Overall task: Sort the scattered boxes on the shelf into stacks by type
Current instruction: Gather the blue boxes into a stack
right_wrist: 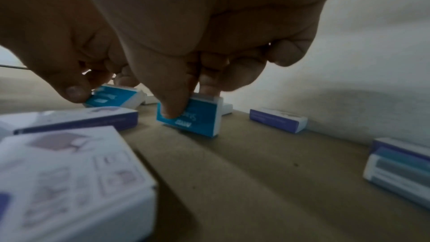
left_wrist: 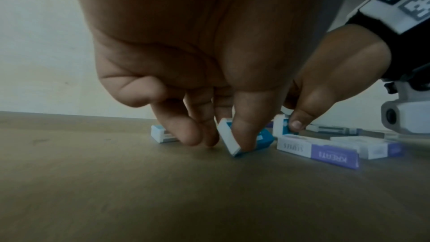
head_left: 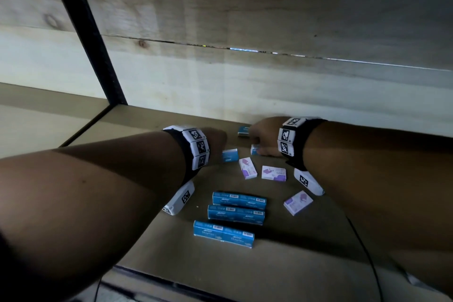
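Observation:
My left hand (head_left: pixel 217 142) pinches a small blue-and-white box (left_wrist: pixel 242 142) between thumb and fingers, tilted with one edge on the shelf (head_left: pixel 282 265). Just to its right, my right hand (head_left: pixel 260 138) pinches a second small blue box (right_wrist: pixel 200 120) standing on its edge. A third small blue box (head_left: pixel 244 130) lies flat by the back wall. Three purple-and-white boxes (head_left: pixel 247 168) (head_left: pixel 273 173) (head_left: pixel 298 203) lie scattered in front of my right hand. Three long blue staples boxes (head_left: pixel 239 200) (head_left: pixel 236 214) (head_left: pixel 223 233) lie side by side nearer me.
A wooden back wall (head_left: pixel 269 86) closes the shelf behind the hands. A black upright post (head_left: pixel 98 51) stands at the left rear corner. More purple boxes (right_wrist: pixel 278 120) lie along the wall to the right. A black cable (head_left: pixel 367 252) runs over the front right.

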